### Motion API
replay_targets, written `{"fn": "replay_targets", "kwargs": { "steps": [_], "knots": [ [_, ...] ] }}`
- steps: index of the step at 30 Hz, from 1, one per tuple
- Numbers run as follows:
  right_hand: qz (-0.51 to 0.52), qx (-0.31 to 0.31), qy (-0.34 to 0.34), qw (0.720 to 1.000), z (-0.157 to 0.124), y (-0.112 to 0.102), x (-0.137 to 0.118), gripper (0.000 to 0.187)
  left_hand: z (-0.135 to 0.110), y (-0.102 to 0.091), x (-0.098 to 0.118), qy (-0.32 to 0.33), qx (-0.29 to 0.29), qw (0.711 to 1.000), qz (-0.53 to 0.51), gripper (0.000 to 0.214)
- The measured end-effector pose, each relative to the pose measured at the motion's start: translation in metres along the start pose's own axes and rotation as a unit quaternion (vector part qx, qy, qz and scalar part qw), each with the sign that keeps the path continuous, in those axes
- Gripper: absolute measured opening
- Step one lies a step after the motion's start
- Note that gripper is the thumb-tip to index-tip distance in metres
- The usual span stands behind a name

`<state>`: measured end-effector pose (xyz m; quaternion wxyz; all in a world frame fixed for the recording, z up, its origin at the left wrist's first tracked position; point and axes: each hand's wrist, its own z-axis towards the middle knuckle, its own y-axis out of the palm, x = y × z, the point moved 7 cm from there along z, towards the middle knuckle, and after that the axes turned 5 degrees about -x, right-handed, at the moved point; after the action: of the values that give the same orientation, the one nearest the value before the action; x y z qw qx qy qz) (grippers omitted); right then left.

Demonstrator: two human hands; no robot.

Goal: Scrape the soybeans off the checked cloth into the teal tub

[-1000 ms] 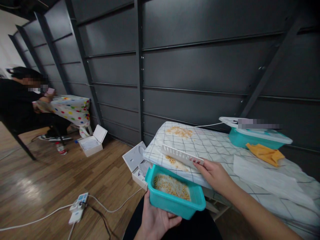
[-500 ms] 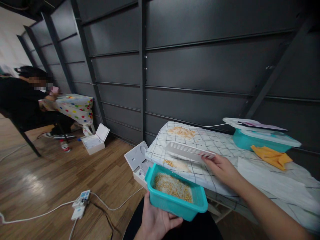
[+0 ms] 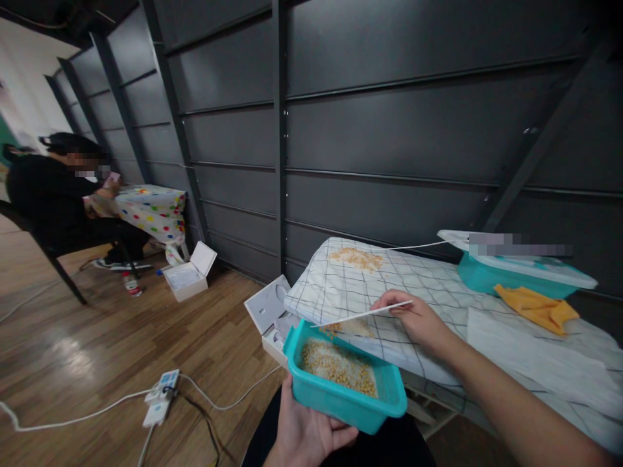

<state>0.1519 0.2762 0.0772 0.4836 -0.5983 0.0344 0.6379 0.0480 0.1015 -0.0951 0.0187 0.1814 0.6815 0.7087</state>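
My left hand (image 3: 304, 433) grips the underside of a teal plastic tub (image 3: 341, 397) holding yellow grains (image 3: 335, 366), held against the near edge of a table covered with a white checked cloth (image 3: 423, 285). My right hand (image 3: 413, 319) pinches a flat white slotted plastic piece (image 3: 363, 315), seen nearly edge-on, its far end over a small heap of grains (image 3: 353, 327) at the cloth's edge just above the tub. A second patch of grains (image 3: 357, 259) lies at the far end of the cloth.
A teal bin with a white lid (image 3: 516, 269), an orange cloth (image 3: 538, 308) and a white sheet (image 3: 530, 353) lie to the right. Open white boxes (image 3: 189, 275) (image 3: 267, 311), a power strip (image 3: 160, 395) and cables lie on the wood floor. A seated person (image 3: 63, 201) is at a dotted table.
My right hand has tilted the white slotted piece from flat-on to nearly edge-on and drawn it toward the tub; the heap at the cloth's edge looks smaller.
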Motion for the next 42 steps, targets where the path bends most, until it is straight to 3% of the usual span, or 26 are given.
{"fn": "replay_targets", "kwargs": {
  "steps": [4,7,12,16,20,26,37,42],
  "knots": [
    [0.034,-0.005,0.011,0.999,-0.002,-0.004,0.002,0.014,0.001,0.003,0.0,-0.004,-0.007,1.0,0.003,0.09],
    [0.008,0.053,0.021,0.998,-0.006,-0.017,0.001,0.014,0.001,0.001,0.0,-0.008,-0.01,1.0,0.01,0.089],
    [-0.11,0.175,0.059,0.977,-0.036,-0.04,-0.006,0.025,-0.002,0.001,-0.001,-0.003,-0.011,1.0,0.019,0.087],
    [-0.229,0.217,0.125,0.941,-0.064,-0.036,-0.016,0.029,-0.002,0.003,-0.004,-0.014,-0.012,1.0,0.009,0.088],
    [-0.293,0.196,0.141,0.925,-0.071,-0.014,-0.028,0.032,0.001,0.001,-0.009,-0.023,-0.008,1.0,-0.002,0.087],
    [-0.268,0.149,0.09,0.948,-0.077,0.014,-0.045,0.03,0.002,0.003,-0.014,-0.038,-0.007,0.999,-0.008,0.089],
    [-0.243,0.128,0.062,0.96,-0.104,0.019,-0.072,0.026,0.004,0.011,-0.006,-0.011,0.001,1.0,-0.002,0.084],
    [-0.256,0.149,0.042,0.954,-0.092,0.011,-0.084,0.026,0.002,0.009,-0.008,-0.013,0.015,1.0,0.003,0.087]
  ]
}}
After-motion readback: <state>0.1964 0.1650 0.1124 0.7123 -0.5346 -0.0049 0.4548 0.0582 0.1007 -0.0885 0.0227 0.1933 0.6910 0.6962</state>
